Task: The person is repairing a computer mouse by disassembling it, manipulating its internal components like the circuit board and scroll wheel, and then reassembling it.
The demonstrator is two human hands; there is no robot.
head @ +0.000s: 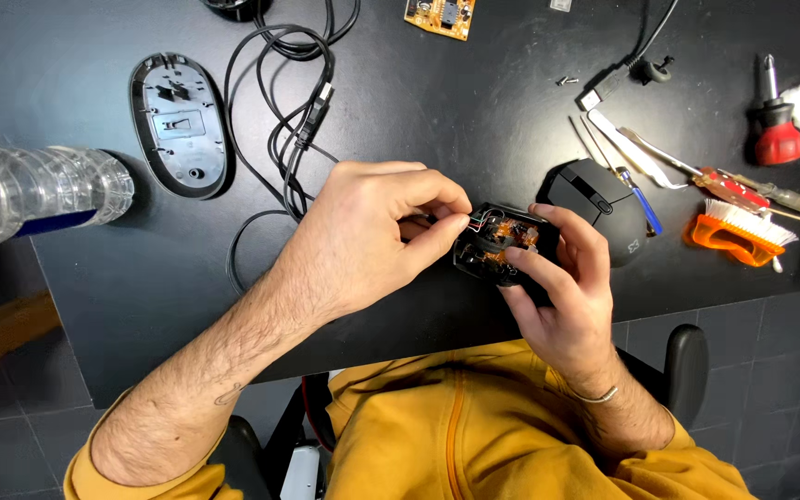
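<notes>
The right hand [562, 296] cradles one opened mouse base [502, 245], its orange circuit board showing, just above the near edge of the dark tabletop [437, 111]; the fingers curl around its right side, thumb pressed on the board. The left hand [363, 236] pinches thin coloured wires [476, 219] at the base's upper left between thumb and forefinger. Around them lie one black mouse top cover [594, 199], one grey bottom shell [181, 125], one tangled black cable [293, 120], one clear plastic bottle [34, 190], one separate orange circuit board [440, 17], one orange brush [738, 231], two screwdrivers: a stubby red one [775, 125] and a slim one [756, 192].
</notes>
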